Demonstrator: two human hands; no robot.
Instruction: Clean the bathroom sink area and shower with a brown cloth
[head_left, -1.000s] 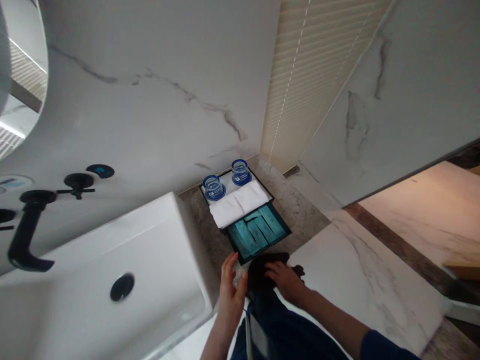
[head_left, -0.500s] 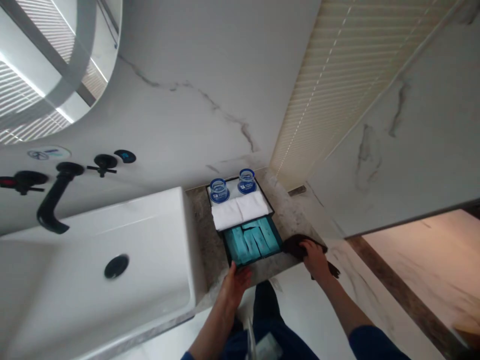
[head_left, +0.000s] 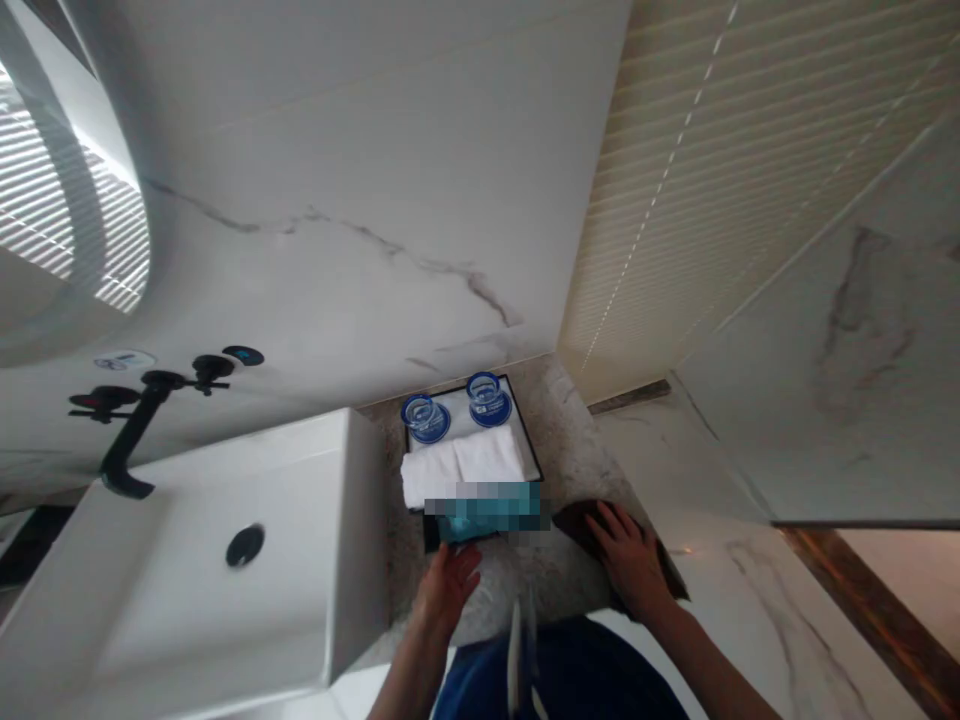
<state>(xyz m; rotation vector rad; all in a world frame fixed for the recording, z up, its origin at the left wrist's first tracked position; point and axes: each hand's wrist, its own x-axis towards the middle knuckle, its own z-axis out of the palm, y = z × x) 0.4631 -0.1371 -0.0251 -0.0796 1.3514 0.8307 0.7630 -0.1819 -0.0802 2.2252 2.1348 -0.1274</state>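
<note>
My right hand (head_left: 628,557) lies flat, fingers spread, on a dark brown cloth (head_left: 581,522) at the right end of the speckled stone counter (head_left: 559,445). My left hand (head_left: 448,585) rests on the counter's front edge with fingers loosely curled, holding nothing, just in front of a black tray (head_left: 534,452). The tray carries two glasses (head_left: 425,415) with blue coasters, folded white towels (head_left: 461,464) and teal packets (head_left: 484,508).
A white rectangular basin (head_left: 187,570) with a dark drain sits to the left, under a black wall tap (head_left: 131,440). A round mirror (head_left: 60,230) hangs upper left. Cream blinds (head_left: 720,190) and marble walls close the right side.
The view has tilted and shifted. My right hand with the cloth has stayed by the tray's right side, flattening onto the counter. My left hand stays at the front edge.
</note>
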